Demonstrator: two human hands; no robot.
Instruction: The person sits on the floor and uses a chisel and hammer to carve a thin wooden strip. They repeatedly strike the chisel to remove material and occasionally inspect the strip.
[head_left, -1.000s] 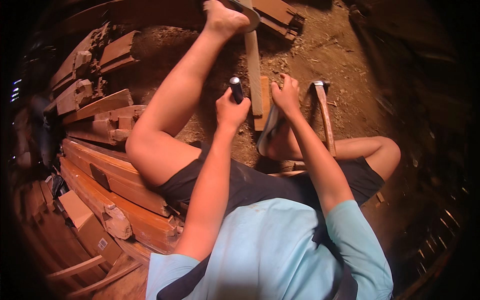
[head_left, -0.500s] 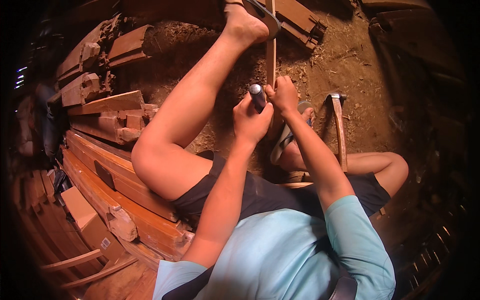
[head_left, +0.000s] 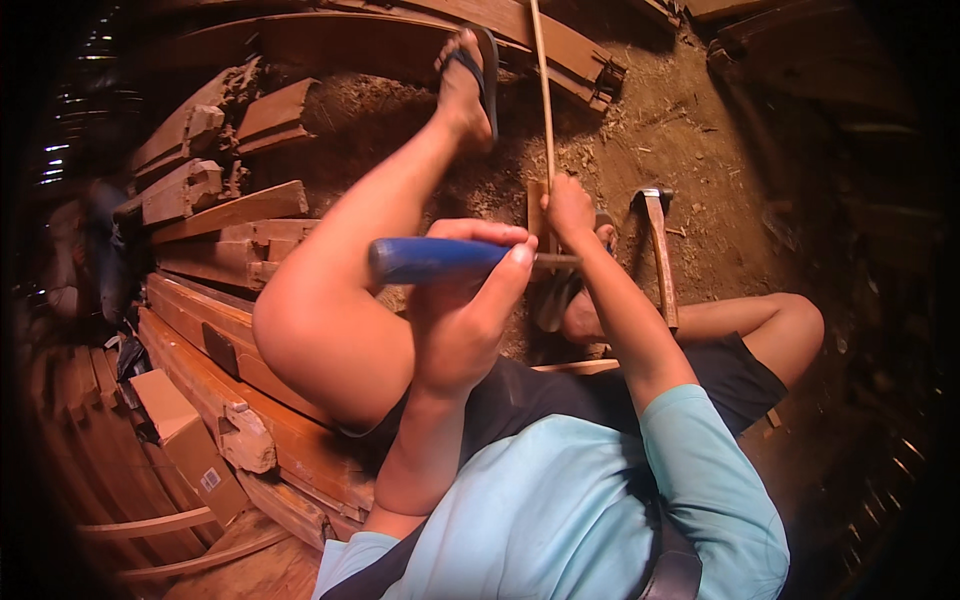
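My left hand (head_left: 465, 310) is wrapped round the blue handle of a chisel (head_left: 440, 260), raised close in front of my body and lying crosswise. Its narrow metal shaft points right, toward my right forearm. Farther off, my right hand (head_left: 570, 212) is closed round the near part of a long thin wooden strip (head_left: 545, 100), which runs away from me between my legs. A short flat piece of wood (head_left: 537, 207) shows beside that hand. On the ground to the right lies a hammer (head_left: 660, 250) with a wooden handle, its head on the far end.
Stacked wooden beams (head_left: 290, 435) run along my left side. A cardboard box (head_left: 185, 440) stands beyond them. More planks (head_left: 480, 22) lie across the far side. Wood chips litter the dirt ground (head_left: 690, 130). My sandalled left foot (head_left: 470, 90) is stretched forward.
My left hand has come nearer and turned the chisel from upright to crosswise, away from the strip. My left foot has shifted left, off the strip. My right hand still grips it.
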